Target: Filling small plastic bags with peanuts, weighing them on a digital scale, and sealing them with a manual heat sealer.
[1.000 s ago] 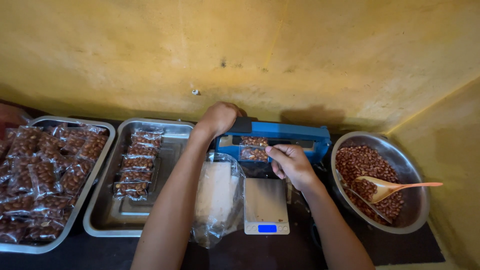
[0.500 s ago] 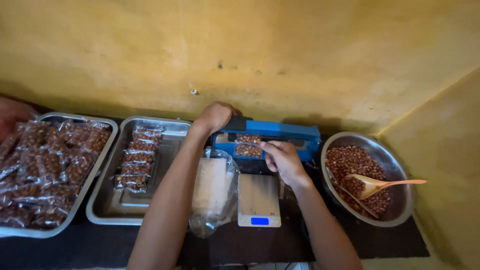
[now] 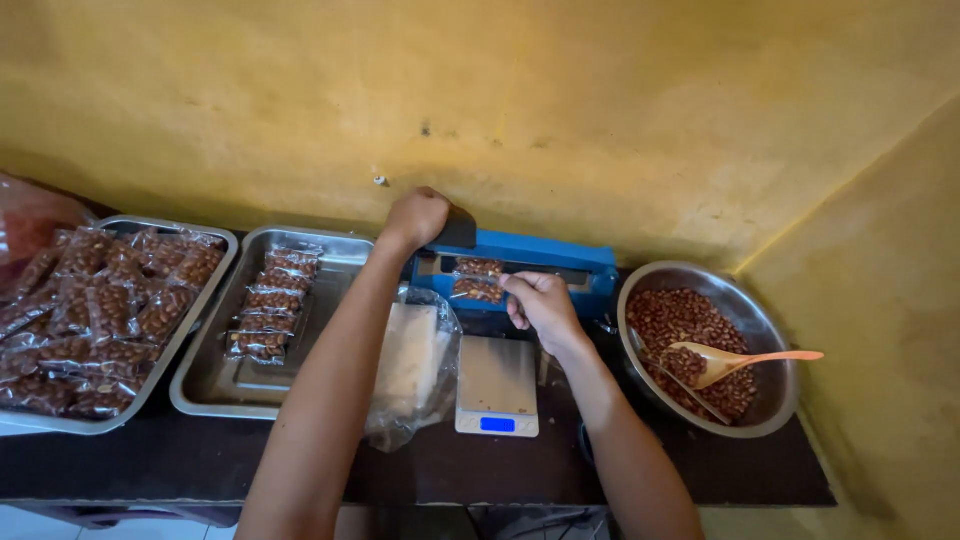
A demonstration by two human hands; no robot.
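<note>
My left hand (image 3: 418, 216) grips the black handle of a blue heat sealer (image 3: 560, 268) that stands against the yellow wall. My right hand (image 3: 540, 305) pinches a small clear bag of peanuts (image 3: 478, 290) lying across the sealer's bar. A second small peanut bag (image 3: 479, 267) lies just behind it on the sealer. In front of the sealer sits a small white digital scale (image 3: 497, 385) with a blue display.
A steel bowl of peanuts (image 3: 770, 330) holds an orange spoon (image 3: 745, 358) at the right. A stack of empty clear bags (image 3: 412, 360) lies left of the scale. One steel tray (image 3: 220, 385) holds several small filled bags; another tray (image 3: 70, 420) at far left is piled with them.
The view has shifted slightly up and left. My left hand stays on the sealer handle and my right hand keeps hold of the peanut bag at the bar.
</note>
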